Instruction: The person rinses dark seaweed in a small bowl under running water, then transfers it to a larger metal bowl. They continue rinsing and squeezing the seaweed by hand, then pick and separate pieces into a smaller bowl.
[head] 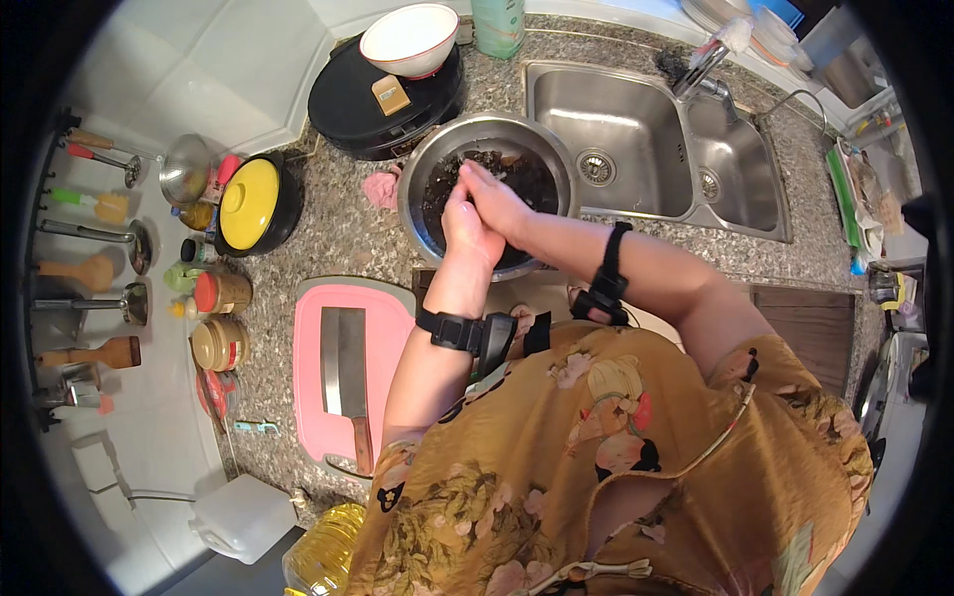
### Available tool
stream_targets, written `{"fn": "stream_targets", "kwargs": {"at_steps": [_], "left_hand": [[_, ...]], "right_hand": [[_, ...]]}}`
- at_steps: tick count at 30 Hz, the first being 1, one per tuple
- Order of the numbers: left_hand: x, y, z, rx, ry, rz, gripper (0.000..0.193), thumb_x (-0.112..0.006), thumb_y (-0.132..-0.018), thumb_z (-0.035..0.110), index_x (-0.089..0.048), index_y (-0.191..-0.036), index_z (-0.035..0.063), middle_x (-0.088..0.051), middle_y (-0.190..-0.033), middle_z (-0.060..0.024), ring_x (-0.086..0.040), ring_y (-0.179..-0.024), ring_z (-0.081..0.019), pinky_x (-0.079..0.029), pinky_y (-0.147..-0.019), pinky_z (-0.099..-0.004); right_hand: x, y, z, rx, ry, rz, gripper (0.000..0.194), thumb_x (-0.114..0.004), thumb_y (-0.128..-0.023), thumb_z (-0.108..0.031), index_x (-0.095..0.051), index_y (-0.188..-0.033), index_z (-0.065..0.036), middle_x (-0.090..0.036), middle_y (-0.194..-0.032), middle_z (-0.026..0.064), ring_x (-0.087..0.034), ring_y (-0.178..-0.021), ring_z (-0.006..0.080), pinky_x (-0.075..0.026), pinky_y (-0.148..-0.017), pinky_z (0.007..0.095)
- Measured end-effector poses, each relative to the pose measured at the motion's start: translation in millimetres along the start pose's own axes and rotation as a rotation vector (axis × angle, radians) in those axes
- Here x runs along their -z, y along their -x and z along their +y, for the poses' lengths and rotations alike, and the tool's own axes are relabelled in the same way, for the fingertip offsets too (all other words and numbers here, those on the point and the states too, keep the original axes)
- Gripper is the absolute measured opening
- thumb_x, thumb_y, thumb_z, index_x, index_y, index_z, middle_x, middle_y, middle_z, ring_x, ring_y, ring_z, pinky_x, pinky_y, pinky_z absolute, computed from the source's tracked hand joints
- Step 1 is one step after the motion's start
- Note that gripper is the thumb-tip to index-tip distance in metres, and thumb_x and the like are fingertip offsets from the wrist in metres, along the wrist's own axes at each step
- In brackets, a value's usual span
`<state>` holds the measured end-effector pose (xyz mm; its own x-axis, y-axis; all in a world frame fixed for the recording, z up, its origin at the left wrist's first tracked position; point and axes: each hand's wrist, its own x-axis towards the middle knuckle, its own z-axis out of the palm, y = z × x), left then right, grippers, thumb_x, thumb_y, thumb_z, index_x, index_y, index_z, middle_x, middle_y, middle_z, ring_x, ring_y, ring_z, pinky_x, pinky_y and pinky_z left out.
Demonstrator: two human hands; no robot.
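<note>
A large stainless steel bowl (564, 167) stands on the granite counter before me, holding a dark, wet mass with small pale bits. My left hand (471, 231) and my right hand (498, 200) are pressed together over this bowl, palms facing and fingers towards its far side. Whether anything lies between the palms is hidden. Left of my arms, a cleaver (343, 365) with a wooden handle rests on a pink cutting board (309, 387). A crumpled pink cloth (381, 189) sits just left of the bowl.
A double sink (611, 112) adjoins the bowl on the right. Behind it, a white bowl (410, 41) stands on a round black appliance (350, 112). At the left are a black pot with a yellow lid (250, 203), several jars and hanging utensils. An oil bottle (326, 551) stands near me.
</note>
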<state>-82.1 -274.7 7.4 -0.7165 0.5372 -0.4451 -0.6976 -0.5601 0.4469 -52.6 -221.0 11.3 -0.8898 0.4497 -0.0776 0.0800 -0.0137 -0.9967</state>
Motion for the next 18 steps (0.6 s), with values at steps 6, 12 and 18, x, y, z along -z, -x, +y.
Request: {"fn": "stream_targets", "kwargs": {"at_steps": [6, 12, 18], "left_hand": [[-5.7, 16.6, 15.8, 0.066, -0.045, -0.09, 0.054, -0.036, -0.099, 0.051, -0.042, -0.138, 0.0145, -0.046, -0.142, -0.0118, -0.044, -0.13, -0.032, -0.032, -0.109, -0.0523], [2.5, 26.4, 23.3, 0.038, -0.369, 0.157, 0.062, -0.042, -0.094, 0.053, -0.036, -0.147, 0.0211, -0.034, -0.154, -0.0047, -0.025, -0.143, -0.0291, -0.004, -0.111, -0.0623], [8.9, 1.7, 6.9, 0.207, -0.221, 0.254, 0.053, -0.034, -0.098, 0.049, -0.045, -0.141, 0.0197, -0.044, -0.148, -0.0066, -0.036, -0.137, -0.0325, -0.008, -0.107, -0.0683]], "right_hand": [[21.0, -22.5, 18.8, 0.314, 0.532, -0.159, 0.053, -0.041, -0.096, -0.043, -0.046, -0.137, -0.009, -0.04, -0.147, 0.0203, -0.038, -0.135, 0.0384, -0.031, -0.11, 0.051], [59.9, -48.0, 25.3, -0.06, 0.68, 0.09, 0.061, -0.045, -0.093, -0.054, -0.044, -0.142, -0.017, -0.031, -0.155, 0.0086, -0.026, -0.142, 0.0313, -0.022, -0.111, 0.0577], [42.3, -46.3, 40.6, -0.349, 0.591, 0.091, 0.057, -0.063, -0.087, -0.035, -0.05, -0.138, -0.015, -0.042, -0.144, 0.0212, -0.035, -0.135, 0.0381, -0.028, -0.112, 0.0463]]}}
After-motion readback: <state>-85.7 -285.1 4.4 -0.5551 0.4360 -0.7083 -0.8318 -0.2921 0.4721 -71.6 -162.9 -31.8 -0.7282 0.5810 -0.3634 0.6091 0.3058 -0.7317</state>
